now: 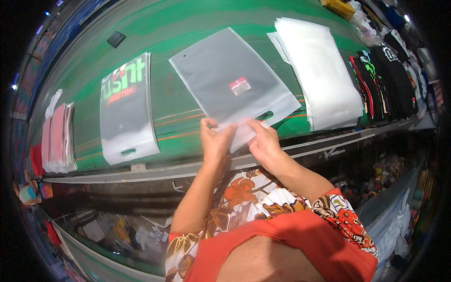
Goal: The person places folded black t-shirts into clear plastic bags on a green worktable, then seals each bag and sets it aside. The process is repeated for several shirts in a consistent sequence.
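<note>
In the middle of the green table, a translucent bag holding dark fabric lies at a slant, with a small pink-and-white label showing. My left hand pinches its near edge at the lower left corner. Just beside it, my right hand grips the same edge, left of the bag's oblong cut-out handle. Part of this edge hangs between my fingers. Left of this, another bag with dark, green-printed fabric inside lies flat. To the right lies a stack of empty-looking white translucent bags.
The green table has a grey front rail. A pile of pink bagged items lies at far left, a small black object behind. Folded black garments are at far right, plastic packages behind them. Clutter lies in the dark space below.
</note>
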